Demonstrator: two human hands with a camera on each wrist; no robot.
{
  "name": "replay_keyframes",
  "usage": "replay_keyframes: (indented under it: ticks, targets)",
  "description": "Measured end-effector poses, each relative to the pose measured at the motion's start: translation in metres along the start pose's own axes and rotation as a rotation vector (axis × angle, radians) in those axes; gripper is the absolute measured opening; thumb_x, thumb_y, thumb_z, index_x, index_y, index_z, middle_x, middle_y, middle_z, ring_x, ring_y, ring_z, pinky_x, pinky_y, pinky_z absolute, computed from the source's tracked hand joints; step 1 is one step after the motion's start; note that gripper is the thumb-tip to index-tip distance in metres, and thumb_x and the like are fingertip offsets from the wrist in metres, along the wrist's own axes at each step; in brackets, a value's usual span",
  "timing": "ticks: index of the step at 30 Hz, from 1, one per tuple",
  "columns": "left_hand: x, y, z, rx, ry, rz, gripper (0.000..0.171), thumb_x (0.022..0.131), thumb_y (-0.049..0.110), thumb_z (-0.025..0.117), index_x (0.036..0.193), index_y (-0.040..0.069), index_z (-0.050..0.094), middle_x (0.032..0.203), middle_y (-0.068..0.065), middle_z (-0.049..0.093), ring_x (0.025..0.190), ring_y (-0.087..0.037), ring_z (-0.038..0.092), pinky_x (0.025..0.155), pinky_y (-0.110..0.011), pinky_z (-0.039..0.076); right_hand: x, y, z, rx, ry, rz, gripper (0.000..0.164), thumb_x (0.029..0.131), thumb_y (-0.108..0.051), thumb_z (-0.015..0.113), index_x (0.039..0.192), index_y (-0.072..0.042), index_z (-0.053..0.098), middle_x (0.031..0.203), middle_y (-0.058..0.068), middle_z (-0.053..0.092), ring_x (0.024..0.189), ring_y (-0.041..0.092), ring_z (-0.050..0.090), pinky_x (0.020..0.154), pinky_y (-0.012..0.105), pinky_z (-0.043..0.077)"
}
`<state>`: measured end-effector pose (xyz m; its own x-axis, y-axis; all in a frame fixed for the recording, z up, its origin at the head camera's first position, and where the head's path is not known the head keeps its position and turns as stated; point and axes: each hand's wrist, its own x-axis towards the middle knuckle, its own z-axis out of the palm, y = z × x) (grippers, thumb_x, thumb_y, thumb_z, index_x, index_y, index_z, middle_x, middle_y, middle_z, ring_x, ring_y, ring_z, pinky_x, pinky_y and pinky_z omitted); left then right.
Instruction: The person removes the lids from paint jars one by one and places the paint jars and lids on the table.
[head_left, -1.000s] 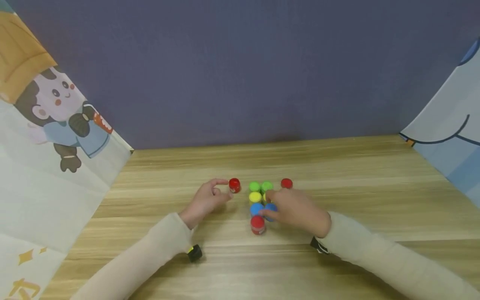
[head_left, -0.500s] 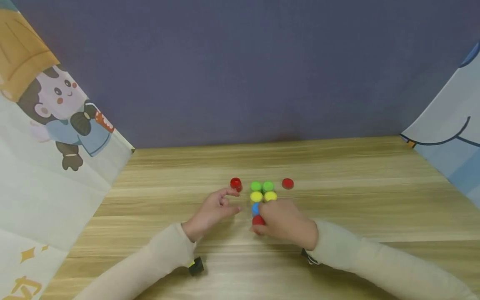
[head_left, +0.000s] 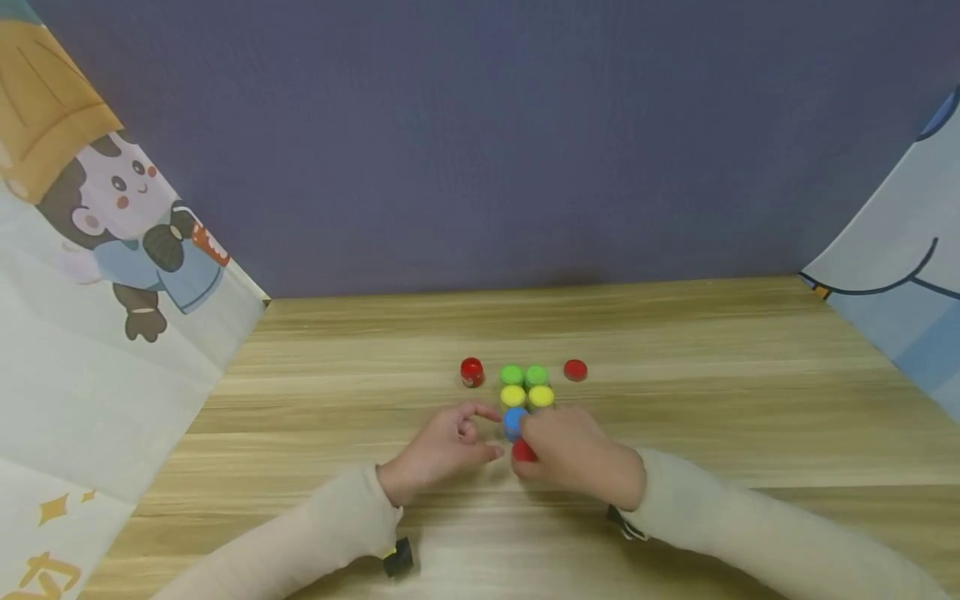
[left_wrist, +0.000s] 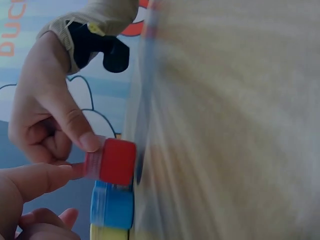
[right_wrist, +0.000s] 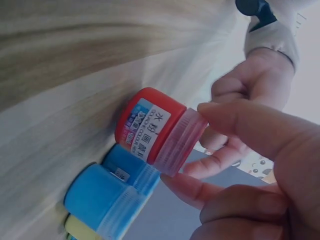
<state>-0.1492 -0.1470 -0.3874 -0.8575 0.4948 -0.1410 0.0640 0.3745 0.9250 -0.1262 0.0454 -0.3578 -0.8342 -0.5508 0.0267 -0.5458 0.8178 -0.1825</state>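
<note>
My right hand (head_left: 577,454) pinches a red paint jar (right_wrist: 150,125) by its clear-edged lid, thumb on one side and index finger on the other. The jar leans in the right wrist view, beside two blue paint jars (right_wrist: 95,195). In the head view the fingers cover much of this red jar (head_left: 522,451) and hide one blue jar. Just left of it is my left hand (head_left: 446,450), thumb and index finger spread apart and holding nothing. Its index fingertip is close to the lid in the left wrist view, where the red jar (left_wrist: 119,161) stands out beside the blue.
Behind the blue jar (head_left: 514,422) stand two yellow-topped jars (head_left: 513,397) and two green-topped jars (head_left: 512,375) in paired rows. Farther left is another red jar (head_left: 472,372), and a flat red lid (head_left: 575,370) lies to the right. A dark panel (head_left: 480,150) rises behind the wooden table (head_left: 337,350).
My right hand has moved from the blue jars toward me and taken hold of the front red jar. My left hand has come away from the far red jar, toward the front and right.
</note>
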Motion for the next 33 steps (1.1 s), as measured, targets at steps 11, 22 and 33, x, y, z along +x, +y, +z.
replay_keyframes:
  ticks: [11,22,33]
  targets:
    - [-0.002,-0.002,0.019,-0.077,-0.119,-0.032,0.044,0.073,-0.002,0.074,0.114,0.004,0.058,0.053,0.005,0.036,0.047,-0.007,0.032,0.047,-0.018,0.031,-0.016,-0.001,-0.005,0.054,-0.036,-0.085,0.025,0.079,-0.027,0.073,0.071,-0.012,0.054,0.054,-0.008,0.038,0.048,0.005,0.034,0.042,0.020,0.030]
    - [0.003,-0.009,0.034,-0.098,-0.165,-0.074,0.051,0.069,-0.005,0.076,0.116,0.004,0.059,0.054,0.003,0.043,0.047,-0.006,0.036,0.045,-0.017,0.030,-0.015,0.000,-0.004,0.087,-0.075,-0.084,0.020,0.076,-0.023,0.075,0.081,-0.010,0.060,0.057,-0.009,0.042,0.051,0.007,0.039,0.045,0.021,0.034]
    - [0.009,-0.009,0.040,-0.127,-0.191,-0.079,0.048,0.071,-0.007,0.075,0.116,0.002,0.061,0.053,0.003,0.042,0.047,-0.006,0.036,0.046,-0.015,0.030,-0.020,0.006,0.004,0.121,-0.014,-0.068,0.025,0.080,-0.032,0.072,0.076,-0.012,0.057,0.054,-0.009,0.039,0.046,0.004,0.036,0.041,0.019,0.031]
